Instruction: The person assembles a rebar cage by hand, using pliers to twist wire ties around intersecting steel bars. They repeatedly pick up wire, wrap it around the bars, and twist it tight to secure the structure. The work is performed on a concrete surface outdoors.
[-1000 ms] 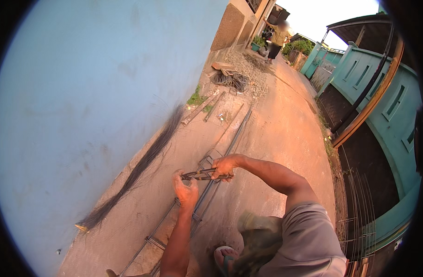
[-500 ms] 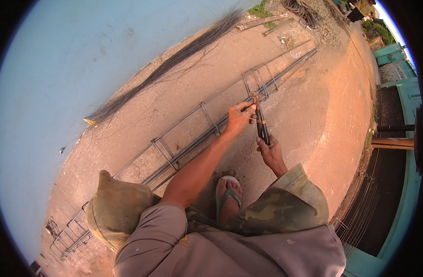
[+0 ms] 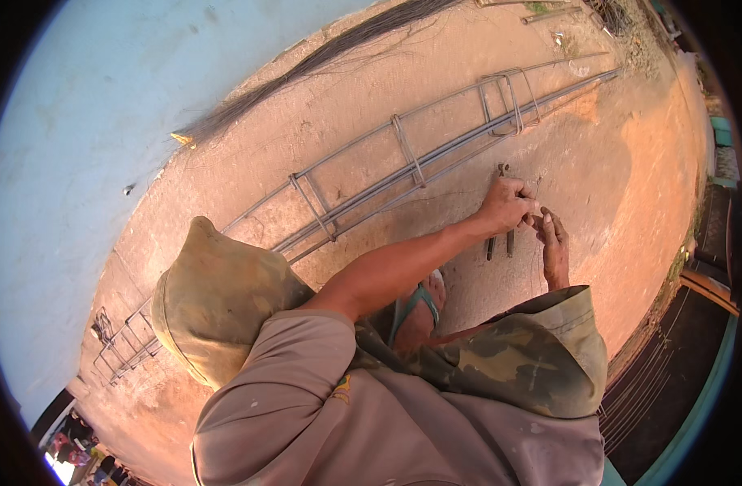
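Two hands form the grip: the left hand (image 3: 510, 202) is curled nearly closed, the right hand (image 3: 554, 247) looser, fingertips together; anything pinched is too small to tell. Dark-handled pincers (image 3: 510, 244) show just beneath the left hand. Light, steady fingertips would suit. Beyond, up-left, lies a rebar cage (image 3: 452, 151).

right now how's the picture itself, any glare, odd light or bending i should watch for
Head view, distortion: the metal bar frame bows with the fisheye, and the corners go black; head view, light: the ground glows orange at right, duller around the left hand and right hand; head view, glare: a small patch at lower left looks burnt white.
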Motion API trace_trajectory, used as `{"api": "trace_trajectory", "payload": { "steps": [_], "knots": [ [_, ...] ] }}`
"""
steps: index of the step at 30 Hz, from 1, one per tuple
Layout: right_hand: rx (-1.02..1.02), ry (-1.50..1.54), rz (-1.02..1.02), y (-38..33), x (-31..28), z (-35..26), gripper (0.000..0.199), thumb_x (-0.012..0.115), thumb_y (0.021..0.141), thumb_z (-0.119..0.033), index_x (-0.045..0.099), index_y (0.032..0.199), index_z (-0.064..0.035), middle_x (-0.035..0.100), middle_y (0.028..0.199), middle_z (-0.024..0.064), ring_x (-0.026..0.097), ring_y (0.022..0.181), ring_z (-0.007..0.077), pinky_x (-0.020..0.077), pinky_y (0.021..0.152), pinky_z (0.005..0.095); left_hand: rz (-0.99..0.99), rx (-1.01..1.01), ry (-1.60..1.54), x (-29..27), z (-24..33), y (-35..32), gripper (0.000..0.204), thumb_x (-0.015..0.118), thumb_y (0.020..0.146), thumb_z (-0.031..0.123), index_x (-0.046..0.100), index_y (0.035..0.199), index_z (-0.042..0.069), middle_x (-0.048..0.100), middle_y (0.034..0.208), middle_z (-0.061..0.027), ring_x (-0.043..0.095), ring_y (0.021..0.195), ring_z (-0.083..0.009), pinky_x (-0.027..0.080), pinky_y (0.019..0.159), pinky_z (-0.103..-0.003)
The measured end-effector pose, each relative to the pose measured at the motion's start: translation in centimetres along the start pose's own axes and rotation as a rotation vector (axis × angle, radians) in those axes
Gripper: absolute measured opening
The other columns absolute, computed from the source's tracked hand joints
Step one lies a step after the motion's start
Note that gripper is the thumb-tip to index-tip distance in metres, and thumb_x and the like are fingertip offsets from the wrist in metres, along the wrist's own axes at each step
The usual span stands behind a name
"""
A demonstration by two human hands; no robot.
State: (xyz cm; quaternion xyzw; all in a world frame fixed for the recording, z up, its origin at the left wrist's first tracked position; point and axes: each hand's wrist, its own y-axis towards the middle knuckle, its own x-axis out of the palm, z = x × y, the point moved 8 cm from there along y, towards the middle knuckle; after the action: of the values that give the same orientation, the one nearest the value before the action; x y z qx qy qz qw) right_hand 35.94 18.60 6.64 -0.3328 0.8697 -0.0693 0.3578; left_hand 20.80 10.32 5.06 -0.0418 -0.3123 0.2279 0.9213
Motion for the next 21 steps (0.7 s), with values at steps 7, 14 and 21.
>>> {"api": "trace_trajectory", "payload": {
  "steps": [7, 14, 21],
  "knots": [
    [-0.019, 0.360, -0.251, -3.1, 7.9, -4.5, 0.024, 0.055, 0.100, -0.018, 0.066, 0.112, -0.0011, 0.048, 0.065, -0.0036, 0.038, 0.051, 0.0038, 0.0281, 0.044, 0.0203, 0.323, 0.255, 0.302, -5.9, 0.0, -1.9, 0.014, 0.069, 0.085, 0.011, 0.066, 0.089, -0.003, 0.066, 0.072, -0.0111, 0.064, 0.061, -0.0157, 0.052, 0.055, -0.032],
    [0.162, 0.360, -0.264, -1.9, 13.1, 2.1, 0.030, 0.045, 0.101, -0.015, 0.061, 0.123, -0.0023, 0.045, 0.068, -0.0037, 0.035, 0.054, 0.0049, 0.0301, 0.046, 0.0218, 0.323, -0.158, 1.090, -16.4, 5.6, -7.0, 0.039, 0.075, 0.083, 0.033, 0.069, 0.101, -0.001, 0.070, 0.088, -0.0157, 0.067, 0.070, -0.0219, 0.051, 0.062, -0.034],
    [0.070, 0.484, -0.321, -0.6, 17.8, -0.2, 0.038, 0.039, 0.100, -0.012, 0.053, 0.135, -0.0024, 0.055, 0.076, 0.0017, 0.046, 0.061, 0.0084, 0.0365, 0.051, 0.0232, 0.143, -0.322, 0.644, -17.6, 0.3, -6.5, 0.036, 0.071, 0.089, 0.028, 0.068, 0.099, -0.006, 0.069, 0.079, -0.0155, 0.066, 0.072, -0.0213, 0.052, 0.065, -0.035]
  ]
}}
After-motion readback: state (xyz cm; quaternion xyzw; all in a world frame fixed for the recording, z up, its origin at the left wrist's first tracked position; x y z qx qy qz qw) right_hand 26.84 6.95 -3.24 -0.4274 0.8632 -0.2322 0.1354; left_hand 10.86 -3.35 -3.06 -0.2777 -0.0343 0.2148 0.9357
